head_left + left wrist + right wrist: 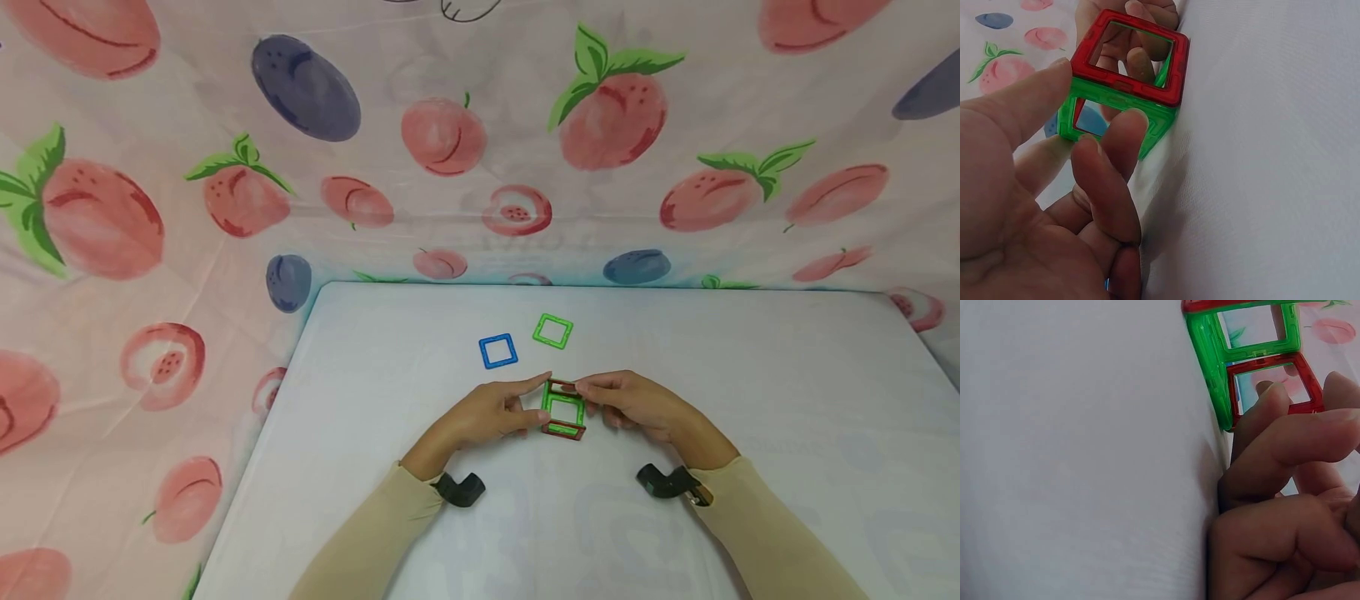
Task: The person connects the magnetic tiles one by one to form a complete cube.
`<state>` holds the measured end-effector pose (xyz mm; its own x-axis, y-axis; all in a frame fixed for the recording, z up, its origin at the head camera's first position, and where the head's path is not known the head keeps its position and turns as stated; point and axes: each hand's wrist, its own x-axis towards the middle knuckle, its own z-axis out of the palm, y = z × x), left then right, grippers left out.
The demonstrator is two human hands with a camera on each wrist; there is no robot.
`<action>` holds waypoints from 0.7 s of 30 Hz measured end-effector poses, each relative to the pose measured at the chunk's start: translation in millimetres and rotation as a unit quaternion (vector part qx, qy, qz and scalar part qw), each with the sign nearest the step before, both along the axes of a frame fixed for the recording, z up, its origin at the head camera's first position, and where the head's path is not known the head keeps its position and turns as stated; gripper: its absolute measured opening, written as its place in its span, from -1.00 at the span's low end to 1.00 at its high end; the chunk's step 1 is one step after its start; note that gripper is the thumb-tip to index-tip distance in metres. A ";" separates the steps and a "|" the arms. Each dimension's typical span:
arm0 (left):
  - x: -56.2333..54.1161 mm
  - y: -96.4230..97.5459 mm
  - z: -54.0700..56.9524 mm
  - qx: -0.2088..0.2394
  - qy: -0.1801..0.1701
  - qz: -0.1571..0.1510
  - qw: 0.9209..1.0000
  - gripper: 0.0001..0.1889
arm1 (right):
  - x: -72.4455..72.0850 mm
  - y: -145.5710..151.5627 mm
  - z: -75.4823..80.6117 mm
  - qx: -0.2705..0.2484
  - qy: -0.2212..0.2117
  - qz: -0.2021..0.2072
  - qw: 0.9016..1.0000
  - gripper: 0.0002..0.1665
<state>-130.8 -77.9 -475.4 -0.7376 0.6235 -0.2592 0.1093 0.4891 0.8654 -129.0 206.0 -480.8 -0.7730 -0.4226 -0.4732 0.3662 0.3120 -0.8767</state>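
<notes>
A small box of magnetic tiles (545, 408), open square frames in green and red, sits on the white table. My left hand (487, 412) grips its left side, thumb at the near red tile (1124, 85) and index finger stretched to the far corner. At the far right corner, my right hand (637, 400) pinches the far red tile (1232, 400) with its fingertips. In the right wrist view this red tile stands against a green tile (1210, 369). Fingers partly hide the box's sides.
Beyond the box, a blue square tile (501, 365) and a light green square tile (549, 343) lie flat and apart on the white table (750, 358). A fruit-printed cloth (465, 50) hangs behind the table's far edge.
</notes>
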 end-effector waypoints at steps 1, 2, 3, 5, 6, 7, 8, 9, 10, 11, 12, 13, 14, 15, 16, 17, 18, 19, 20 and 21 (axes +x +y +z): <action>0.0 -0.1 -0.1 0.000 0.000 -0.001 1.000 -0.30 | -0.1 0.0 -0.3 0.001 0.000 0.000 1.000 -0.39; 0.0 -0.2 0.0 -0.001 -0.001 -0.001 1.000 -0.30 | -0.2 0.1 -0.7 0.001 0.001 0.001 1.000 -0.39; -0.1 -0.2 0.0 -0.001 -0.002 -0.002 1.000 -0.30 | -0.2 0.0 -0.9 0.001 0.001 0.001 1.000 -0.39; -0.2 -0.4 -0.2 -0.003 -0.002 -0.003 1.000 -0.30 | -0.1 0.0 -1.3 0.001 0.001 0.001 1.000 -0.38; -0.3 -0.5 -0.5 -0.004 -0.003 -0.003 1.000 -0.31 | -0.1 -0.1 -1.3 0.001 0.002 0.002 1.000 -0.38; -0.4 -0.7 -0.8 -0.003 -0.003 -0.003 1.000 -0.31 | -0.2 -0.2 -1.4 0.001 0.002 0.003 1.000 -0.39; -0.6 -0.7 -1.0 -0.003 -0.004 -0.003 1.000 -0.31 | -0.2 -0.3 -1.3 -0.001 0.003 0.004 1.000 -0.39; -0.8 -0.7 -1.2 -0.004 -0.004 -0.003 1.000 -0.31 | -0.2 -0.4 -1.2 -0.001 0.003 0.004 1.000 -0.39; -0.9 -0.7 -1.6 -0.004 -0.004 -0.003 1.000 -0.31 | -0.2 -0.3 -1.3 -0.001 0.003 0.005 1.000 -0.39; -1.0 -0.7 -1.8 -0.004 -0.005 -0.003 1.000 -0.31 | -0.1 -0.4 -1.2 -0.002 0.003 0.005 1.000 -0.39; -1.1 -0.7 -2.0 -0.003 -0.007 -0.002 1.000 -0.31 | -0.1 -0.3 -1.3 -0.002 0.004 0.006 1.000 -0.39; -1.1 -0.9 -1.9 -0.002 -0.008 -0.002 1.000 -0.31 | -0.1 -0.2 -1.4 -0.002 0.004 0.006 1.000 -0.39; -0.9 -0.8 -1.8 -0.003 -0.009 -0.002 1.000 -0.31 | 0.1 -0.1 -1.4 -0.002 0.005 0.007 1.000 -0.38; -0.8 -0.9 -1.7 -0.002 -0.010 -0.002 1.000 -0.31 | 0.2 -0.1 -1.5 0.000 0.005 0.007 1.000 -0.38; -0.7 -1.2 -1.6 -0.001 -0.011 -0.001 1.000 -0.31 | 0.4 0.0 -1.5 0.001 0.006 0.007 1.000 -0.38; -0.6 -1.3 -1.5 0.000 -0.013 -0.001 1.000 -0.31 | 0.6 0.0 -1.4 0.003 0.007 0.007 1.000 -0.38; -0.5 -1.4 -1.3 0.001 -0.013 0.000 1.000 -0.31 | 0.7 0.1 -1.6 0.004 0.008 0.008 1.000 -0.37; -0.5 -1.5 -1.3 0.001 -0.013 -0.001 1.000 -0.31 | 0.7 0.1 -1.5 0.004 0.007 0.006 1.000 -0.37; -0.5 -1.5 -1.3 0.000 -0.012 -0.001 1.000 -0.31 | 0.4 0.1 -1.2 0.004 0.005 0.005 1.000 -0.36; -0.6 -1.6 -1.5 0.000 -0.010 -0.001 1.000 -0.31 | 0.0 0.1 -0.7 0.004 0.000 0.000 1.000 -0.36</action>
<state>-131.4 -79.4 -476.9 -0.7307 0.6250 -0.2746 0.0928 0.4894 0.8671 -129.0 206.0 -481.5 -0.7726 -0.4198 -0.4764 0.3661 0.3185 -0.8744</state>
